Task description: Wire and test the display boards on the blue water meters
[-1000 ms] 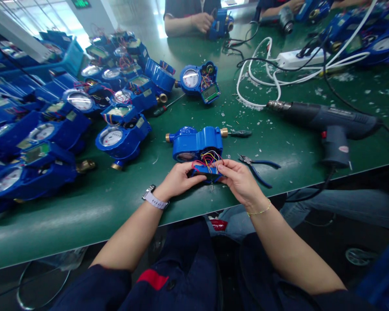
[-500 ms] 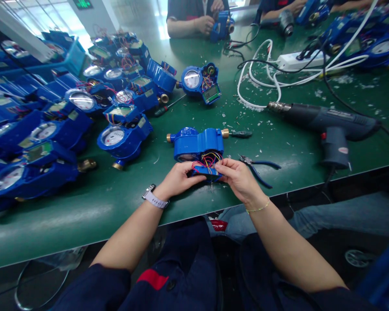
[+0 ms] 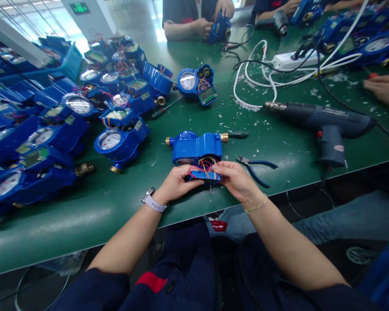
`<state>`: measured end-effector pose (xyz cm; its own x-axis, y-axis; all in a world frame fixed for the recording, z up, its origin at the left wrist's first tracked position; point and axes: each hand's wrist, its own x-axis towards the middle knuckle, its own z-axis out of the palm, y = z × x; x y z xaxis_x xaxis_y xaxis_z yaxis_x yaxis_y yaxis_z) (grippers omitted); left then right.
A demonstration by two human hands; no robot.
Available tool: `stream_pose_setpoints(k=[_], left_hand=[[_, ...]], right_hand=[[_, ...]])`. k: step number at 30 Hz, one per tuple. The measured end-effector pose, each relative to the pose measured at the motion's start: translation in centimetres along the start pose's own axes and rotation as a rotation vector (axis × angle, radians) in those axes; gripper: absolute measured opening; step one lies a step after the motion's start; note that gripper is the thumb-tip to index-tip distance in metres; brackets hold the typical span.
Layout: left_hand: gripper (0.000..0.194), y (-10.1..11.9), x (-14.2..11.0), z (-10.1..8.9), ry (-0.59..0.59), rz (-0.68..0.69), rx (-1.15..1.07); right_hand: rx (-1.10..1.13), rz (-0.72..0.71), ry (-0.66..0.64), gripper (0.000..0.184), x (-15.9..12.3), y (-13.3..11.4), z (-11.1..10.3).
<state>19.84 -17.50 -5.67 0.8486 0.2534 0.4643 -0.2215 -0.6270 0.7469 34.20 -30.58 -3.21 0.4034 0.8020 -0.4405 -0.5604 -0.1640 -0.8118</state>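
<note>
A blue water meter with brass pipe ends lies on the green table in front of me. Its small blue cover is swung out towards me, and red, yellow and dark wires run between it and the meter's cavity. My left hand is closed on the left end of this cover, thumb along its near edge. At the other end, my right hand pinches at the wires with thumb and forefinger, its other fingers curled by the cover. The fingertips partly hide what they grip.
Cutting pliers and a heat gun lie to the right. A screwdriver is behind the meter. Many more meters crowd the left. A power strip with cables sits farther back. Co-workers' hands show at right and far side.
My view has shifted slightly. Both my hands stay at the cover and wires with little movement. A co-worker's hand has come in at the right edge; the far co-worker's upper hand has shifted.
</note>
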Motion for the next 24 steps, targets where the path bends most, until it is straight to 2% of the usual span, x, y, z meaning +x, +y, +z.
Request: stream_pose_setpoints(k=[14, 21, 24], left_hand=[[0.016, 0.1, 0.0, -0.2, -0.021, -0.054, -0.029], [0.017, 0.0, 0.0, -0.1, -0.008, -0.081, -0.043], [0.018, 0.0, 0.0, -0.1, 0.004, -0.1, -0.037]], right_hand=[[-0.008, 0.007, -0.009, 0.037, 0.5, 0.4, -0.6], [0.026, -0.04, -0.012, 0.038, 0.3, 0.9, -0.9], [0.088, -0.088, -0.056, 0.041, -0.5, 1.1, -1.0]])
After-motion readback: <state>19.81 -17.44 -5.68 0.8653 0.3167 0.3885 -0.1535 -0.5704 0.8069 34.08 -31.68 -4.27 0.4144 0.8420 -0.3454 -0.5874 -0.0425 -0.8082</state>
